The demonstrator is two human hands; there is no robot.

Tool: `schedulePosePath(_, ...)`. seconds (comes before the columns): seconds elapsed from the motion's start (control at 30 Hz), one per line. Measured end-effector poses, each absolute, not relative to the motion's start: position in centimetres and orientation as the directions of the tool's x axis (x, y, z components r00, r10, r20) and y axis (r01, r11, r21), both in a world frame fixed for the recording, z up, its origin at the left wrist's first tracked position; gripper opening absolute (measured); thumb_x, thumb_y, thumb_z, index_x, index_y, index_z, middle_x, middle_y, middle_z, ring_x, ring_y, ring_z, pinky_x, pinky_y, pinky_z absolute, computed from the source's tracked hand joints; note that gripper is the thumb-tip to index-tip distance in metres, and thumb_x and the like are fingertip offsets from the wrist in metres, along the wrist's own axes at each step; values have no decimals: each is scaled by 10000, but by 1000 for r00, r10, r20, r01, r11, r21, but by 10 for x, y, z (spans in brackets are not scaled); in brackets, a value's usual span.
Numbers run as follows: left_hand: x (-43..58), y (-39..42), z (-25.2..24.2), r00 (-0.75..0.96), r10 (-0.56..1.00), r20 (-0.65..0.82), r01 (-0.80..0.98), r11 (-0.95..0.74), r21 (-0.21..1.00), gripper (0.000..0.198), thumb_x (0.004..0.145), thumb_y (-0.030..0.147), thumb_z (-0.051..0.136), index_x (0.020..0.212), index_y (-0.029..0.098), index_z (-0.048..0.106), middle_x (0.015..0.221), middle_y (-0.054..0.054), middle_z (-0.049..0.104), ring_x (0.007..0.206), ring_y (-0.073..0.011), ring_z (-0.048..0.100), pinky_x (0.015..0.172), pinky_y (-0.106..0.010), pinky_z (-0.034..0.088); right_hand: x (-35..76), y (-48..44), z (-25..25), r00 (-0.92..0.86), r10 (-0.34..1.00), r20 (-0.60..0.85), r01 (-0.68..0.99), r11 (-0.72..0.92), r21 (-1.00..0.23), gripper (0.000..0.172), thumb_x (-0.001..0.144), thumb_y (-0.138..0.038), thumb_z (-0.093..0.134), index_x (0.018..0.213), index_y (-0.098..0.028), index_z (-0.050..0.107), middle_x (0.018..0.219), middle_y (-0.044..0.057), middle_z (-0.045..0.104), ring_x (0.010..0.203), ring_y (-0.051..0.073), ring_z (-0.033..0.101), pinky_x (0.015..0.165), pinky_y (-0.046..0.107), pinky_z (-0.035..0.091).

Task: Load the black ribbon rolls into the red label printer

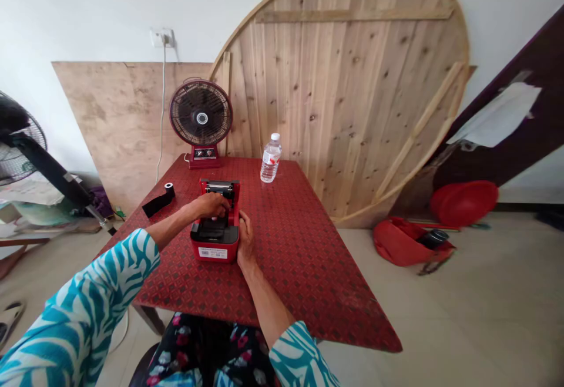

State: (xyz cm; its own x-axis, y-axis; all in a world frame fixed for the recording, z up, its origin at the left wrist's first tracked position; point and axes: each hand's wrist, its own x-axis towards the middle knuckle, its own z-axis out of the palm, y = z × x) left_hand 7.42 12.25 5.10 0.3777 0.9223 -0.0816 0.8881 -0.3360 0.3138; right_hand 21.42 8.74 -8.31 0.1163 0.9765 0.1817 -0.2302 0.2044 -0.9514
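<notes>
A small red and black machine [215, 233] with its lid raised stands on the red patterned table [308, 269], a white label on its near side. Over its open inside is my left hand [214, 205], fingers bent and pressed together; whatever they hold, if anything, is hidden. Along the machine's right side rests my right hand [247, 237], its fingers around the edge and the thumb out of clear view. To the left of the machine lies a roll of black ribbon [159, 200], partly unrolled, with a white core.
A red desk fan [201, 118] and a water bottle [271, 159] stand at the table's far side. Behind leans a large round wooden board [330, 93]. A black floor fan [48, 164] is at left; a red bag [399, 243] lies on the floor at right.
</notes>
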Motion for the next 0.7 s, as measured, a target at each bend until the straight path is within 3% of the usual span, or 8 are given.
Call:
schedulePosePath(0.13,78,110,56,328,934,-141,942,-312,128,252,770,141,540,899,218,741,860,-62,751,846,-224,696,743,-280,501,213,89,-85,142,977,162,-259,194,-946,423,839,-494,487,1135,-245,657,1189,44,668,1150,215,564,998,364,408)
schedulePosePath(0.27,83,96,60,368,909,-195,929,-367,43,214,821,196,544,956,198,710,1025,-92,732,1005,-254,666,811,-304,498,213,90,-85,133,978,163,-269,194,-944,418,833,-488,492,1131,-247,659,1200,46,664,1151,217,562,993,370,411)
schedulePosePath(0.43,86,100,63,405,876,-262,911,-411,30,353,780,180,623,1132,192,650,1115,-94,717,1025,-254,666,781,-282,503,214,90,-85,128,979,162,-263,191,-946,436,828,-500,490,1132,-233,652,1199,58,657,1156,222,557,997,370,405)
schedulePosePath(0.53,87,105,64,423,861,-283,902,-428,46,345,755,150,646,1097,186,671,1083,-85,732,994,-248,680,750,-263,503,215,90,-86,126,979,162,-256,190,-948,452,826,-501,487,1145,-222,643,1208,65,651,1160,223,554,1003,372,400)
schedulePosePath(0.7,80,92,73,440,874,-207,898,-429,96,342,797,215,635,1138,205,663,1142,-67,716,1042,-234,664,809,-263,498,217,88,-85,106,981,160,-256,182,-949,452,834,-506,488,1159,-233,640,1201,53,662,1150,218,565,975,357,419)
